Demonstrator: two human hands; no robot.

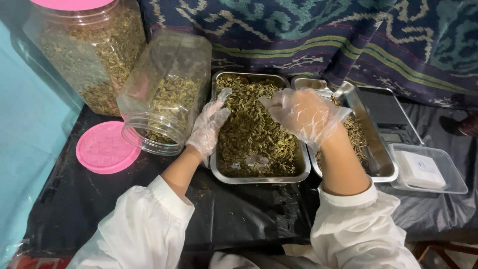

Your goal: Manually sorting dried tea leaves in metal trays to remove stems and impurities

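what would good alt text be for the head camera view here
Two hands in clear plastic gloves, the left hand and right hand, work over a steel tray of dried green leaves on a black-covered table. A tipped clear jar with its pink lid off lies to the left, a second steel tray to the right.

Gloved hands (259, 119), fingers loosely curled

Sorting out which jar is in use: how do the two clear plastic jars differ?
The tipped jar lies on its side, open, partly full; its pink lid lies beside it. The upright jar stands behind, pink-lidded, nearly full. Both hold dried green leaves.
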